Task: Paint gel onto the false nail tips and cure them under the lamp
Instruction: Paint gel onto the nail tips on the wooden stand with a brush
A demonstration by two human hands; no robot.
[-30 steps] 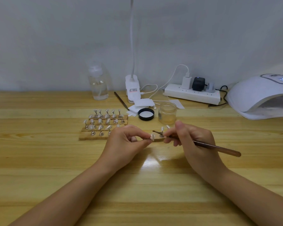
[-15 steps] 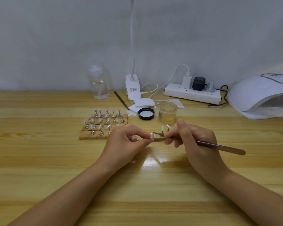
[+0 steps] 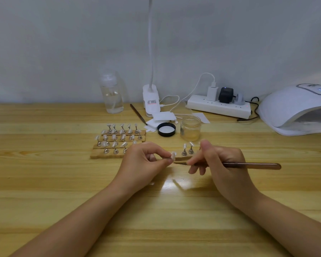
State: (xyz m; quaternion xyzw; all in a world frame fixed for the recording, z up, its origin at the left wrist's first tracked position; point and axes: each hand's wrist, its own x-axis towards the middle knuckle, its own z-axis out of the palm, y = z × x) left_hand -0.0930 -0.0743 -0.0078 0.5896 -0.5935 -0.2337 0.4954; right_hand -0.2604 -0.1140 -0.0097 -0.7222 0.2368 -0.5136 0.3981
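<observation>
Hands meet above the desk (image 3: 63, 175): the left hand (image 3: 143, 164) pinches a nail tip (image 3: 173, 156) in its grip, and the right hand (image 3: 220, 164) grips a brush (image 3: 252, 166), bristles just beside that tip. Behind stand racks of nail tips (image 3: 119, 140), an open jar (image 3: 190, 128), and the curing lamp (image 3: 295, 108) far right.

On the wooden table (image 3: 44, 182), the left hand (image 3: 141, 164) pinches a small stand carrying a false nail tip (image 3: 173, 156). The right hand (image 3: 224, 164) holds a brown brush (image 3: 248, 166) like a pen, its tip just below the nail. Behind stand rows of nail tips on wooden strips (image 3: 119, 140), a glass jar (image 3: 190, 128), its black lid (image 3: 166, 129), a clear bottle (image 3: 111, 93), a power strip (image 3: 219, 108) and the white curing lamp (image 3: 295, 108).
</observation>
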